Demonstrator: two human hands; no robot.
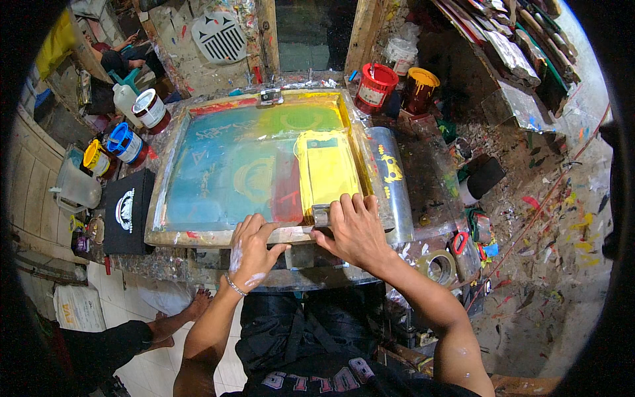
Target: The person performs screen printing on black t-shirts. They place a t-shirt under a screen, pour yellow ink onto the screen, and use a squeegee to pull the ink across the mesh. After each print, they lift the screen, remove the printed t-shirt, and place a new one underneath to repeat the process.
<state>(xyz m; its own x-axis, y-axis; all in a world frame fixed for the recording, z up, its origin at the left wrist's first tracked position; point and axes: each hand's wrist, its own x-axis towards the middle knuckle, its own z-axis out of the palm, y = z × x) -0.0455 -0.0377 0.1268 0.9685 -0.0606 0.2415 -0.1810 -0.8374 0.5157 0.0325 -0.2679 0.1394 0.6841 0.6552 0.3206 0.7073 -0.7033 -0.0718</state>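
Note:
A wooden-framed printing screen [157, 198] lies in front of me, its mesh stained blue, green and red. Wet yellow paint [325, 169] covers a rectangle at the right of the mesh. My right hand [357, 228] is closed around a small squeegee [321, 215] at the near end of the yellow patch; its fingers hide much of the tool. At the middle of the screen's near rail, my left hand [251, 248] grips the wood, fingers over the top and thumb out to the right. White paint marks that hand.
Paint tubs stand behind: red [377, 86], yellow-rimmed [421, 89], white [151, 109], blue [126, 142]. A black printed panel [129, 212] lies left, a grey cylinder [390, 178] right. Tape [440, 268] and scissors [459, 243] sit near right. Another person's leg [159, 331] shows lower left.

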